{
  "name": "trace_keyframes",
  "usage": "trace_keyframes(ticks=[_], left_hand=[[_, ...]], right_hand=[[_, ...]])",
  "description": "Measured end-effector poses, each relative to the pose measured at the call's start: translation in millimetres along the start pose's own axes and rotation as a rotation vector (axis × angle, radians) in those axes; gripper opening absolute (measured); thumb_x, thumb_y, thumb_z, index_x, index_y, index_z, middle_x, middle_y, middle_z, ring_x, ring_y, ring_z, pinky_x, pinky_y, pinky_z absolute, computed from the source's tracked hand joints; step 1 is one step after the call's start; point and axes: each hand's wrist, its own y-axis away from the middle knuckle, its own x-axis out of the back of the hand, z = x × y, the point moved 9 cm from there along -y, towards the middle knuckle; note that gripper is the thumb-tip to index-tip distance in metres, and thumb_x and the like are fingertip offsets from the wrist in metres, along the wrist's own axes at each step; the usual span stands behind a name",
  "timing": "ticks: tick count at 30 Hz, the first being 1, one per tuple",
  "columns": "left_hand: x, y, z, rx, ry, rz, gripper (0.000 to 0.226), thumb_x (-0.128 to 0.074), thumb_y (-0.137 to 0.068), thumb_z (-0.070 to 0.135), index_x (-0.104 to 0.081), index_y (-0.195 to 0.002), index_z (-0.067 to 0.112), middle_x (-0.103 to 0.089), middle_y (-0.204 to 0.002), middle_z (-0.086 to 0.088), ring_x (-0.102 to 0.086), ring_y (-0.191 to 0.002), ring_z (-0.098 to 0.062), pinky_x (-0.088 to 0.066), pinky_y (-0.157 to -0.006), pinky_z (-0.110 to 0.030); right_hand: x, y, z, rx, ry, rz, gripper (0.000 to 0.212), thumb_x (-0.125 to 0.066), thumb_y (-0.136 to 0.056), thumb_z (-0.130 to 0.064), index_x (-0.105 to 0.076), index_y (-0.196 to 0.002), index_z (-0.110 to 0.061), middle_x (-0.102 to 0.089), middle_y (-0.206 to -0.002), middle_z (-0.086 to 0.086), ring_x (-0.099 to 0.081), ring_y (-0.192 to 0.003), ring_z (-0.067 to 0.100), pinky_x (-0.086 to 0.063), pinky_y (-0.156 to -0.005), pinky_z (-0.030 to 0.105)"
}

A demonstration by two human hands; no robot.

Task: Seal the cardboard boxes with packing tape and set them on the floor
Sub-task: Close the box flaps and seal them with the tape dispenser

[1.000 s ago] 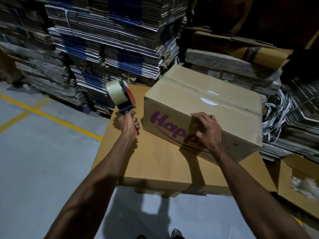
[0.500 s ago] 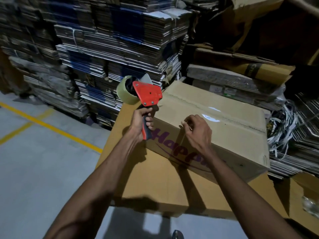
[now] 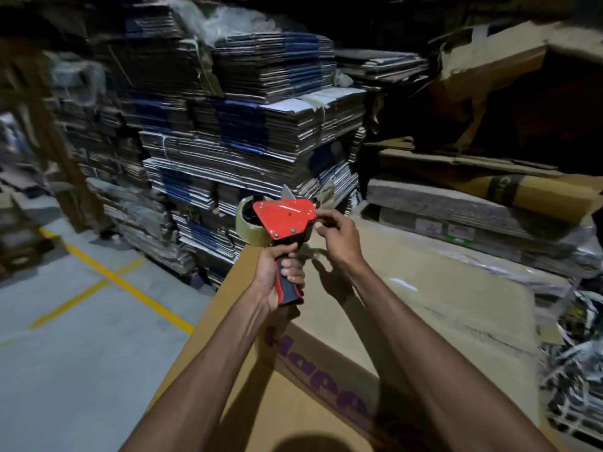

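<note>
Cardboard box [image 3: 424,308], the big brown one with purple letters on its side, sits in front of me on a wide flat brown sheet of cardboard [image 3: 208,350]. Its top flaps are down. Behind it are tall stacks of flat folded boxes [image 3: 261,125], piled high and tied in bundles. More flat cardboard [image 3: 473,210] lies to the right, and a heap of white straps [image 3: 574,370] is past the box's far end. The grey floor [image 3: 71,337] on my left has yellow lines [image 3: 117,282] on it.

I hold the tape gun [image 3: 284,220] up above the near corner of the box. It has a red plate on the side, and a roll of clear tape [image 3: 243,220] sits on its left end. My left hand [image 3: 277,275] is wrapped tight around the red and black handle. My right hand [image 3: 339,236] is at the front of the tape gun, with my fingers [image 3: 321,220] bent and pinching at the tape end there. It is too blurry to see the tape end well.
</note>
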Motion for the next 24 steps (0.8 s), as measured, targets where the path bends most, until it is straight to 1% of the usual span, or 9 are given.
trace_keyframes(ticks=[2,4,8,10,12,15,19,21,24], left_hand=[[1.7,-8.4,3.6,-0.010,-0.010,0.029,0.023,-0.059,-0.084,0.018,-0.047,-0.065,0.018,-0.033,-0.046,0.011,-0.030,-0.032,-0.004,-0.028,-0.033,-0.018],[2.4,-17.2,7.5,-0.003,-0.030,0.039,0.022,-0.059,-0.085,0.018,-0.046,-0.067,0.018,-0.033,-0.046,0.010,-0.030,-0.033,-0.005,-0.028,-0.033,-0.019],[0.1,-34.3,24.1,-0.024,-0.103,0.083,0.022,-0.061,-0.082,0.018,-0.044,-0.068,0.018,-0.032,-0.047,0.010,-0.029,-0.032,-0.005,-0.028,-0.033,-0.018],[-1.9,-41.0,30.7,-0.021,-0.158,0.100,0.023,-0.063,-0.081,0.018,-0.043,-0.068,0.018,-0.031,-0.047,0.009,-0.028,-0.032,-0.005,-0.026,-0.034,-0.017],[-3.7,-47.7,37.1,-0.012,-0.235,0.120,0.024,-0.063,-0.083,0.019,-0.043,-0.069,0.019,-0.031,-0.048,0.009,-0.027,-0.032,-0.004,-0.024,-0.035,-0.016],[-6.2,-56.8,48.8,-0.018,-0.357,0.158,0.028,-0.058,-0.093,0.019,-0.042,-0.070,0.020,-0.030,-0.049,0.010,-0.027,-0.033,-0.005,-0.023,-0.035,-0.017],[-14.6,-66.3,60.2,-0.015,-0.424,0.170,0.031,-0.056,-0.096,0.017,-0.045,-0.067,0.019,-0.031,-0.050,0.008,-0.027,-0.034,-0.006,-0.022,-0.037,-0.017],[-20.6,-69.3,65.6,-0.027,-0.461,0.173,0.028,-0.057,-0.096,0.016,-0.047,-0.070,0.019,-0.030,-0.053,0.007,-0.026,-0.036,-0.006,-0.022,-0.038,-0.018],[-28.4,-72.1,72.8,-0.046,-0.507,0.172,0.021,-0.056,-0.097,0.013,-0.049,-0.078,0.019,-0.031,-0.054,0.006,-0.026,-0.037,-0.007,-0.022,-0.039,-0.018]], right_hand=[[11.8,-9.4,15.6,-0.012,0.010,0.012,0.022,-0.069,-0.086,-0.003,-0.076,-0.091,-0.023,-0.076,-0.098,-0.004,-0.069,-0.096,0.014,-0.052,-0.090,0.032],[20.5,-16.7,29.3,-0.038,-0.028,0.018,0.022,-0.072,-0.084,-0.008,-0.075,-0.079,-0.029,-0.077,-0.090,-0.006,-0.071,-0.095,0.019,-0.054,-0.090,0.037],[31.4,-28.0,48.1,-0.102,-0.162,-0.014,0.028,-0.071,-0.089,0.002,-0.076,-0.078,-0.024,-0.076,-0.082,-0.010,-0.068,-0.085,0.012,-0.052,-0.082,0.034],[34.9,-31.2,61.2,-0.211,-0.299,0.010,0.024,-0.069,-0.088,0.005,-0.076,-0.082,-0.018,-0.076,-0.084,-0.002,-0.068,-0.080,0.016,-0.051,-0.076,0.033],[40.6,-30.6,80.5,-0.395,-0.409,0.120,0.017,-0.067,-0.089,-0.001,-0.074,-0.086,-0.016,-0.074,-0.088,0.008,-0.066,-0.076,0.025,-0.052,-0.066,0.034],[43.0,-29.4,103.9,-0.636,-0.478,0.214,0.015,-0.055,-0.097,-0.010,-0.068,-0.089,-0.011,-0.064,-0.080,0.011,-0.061,-0.061,0.023,-0.052,-0.053,0.030],[14.5,-20.3,99.0,-0.848,-0.427,-0.057,0.049,-0.041,-0.109,-0.042,-0.069,-0.091,-0.005,-0.071,-0.068,0.008,-0.070,-0.055,0.023,-0.050,-0.046,0.024],[-1.3,-18.8,92.7,-0.896,-0.417,-0.176,0.070,-0.038,-0.106,-0.058,-0.074,-0.093,0.000,-0.076,-0.075,0.013,-0.072,-0.056,0.023,-0.049,-0.053,0.026],[-21.2,-23.2,87.9,-0.948,-0.476,-0.245,0.082,-0.039,-0.101,-0.069,-0.076,-0.093,0.004,-0.076,-0.081,0.016,-0.071,-0.054,0.022,-0.051,-0.047,0.022]])
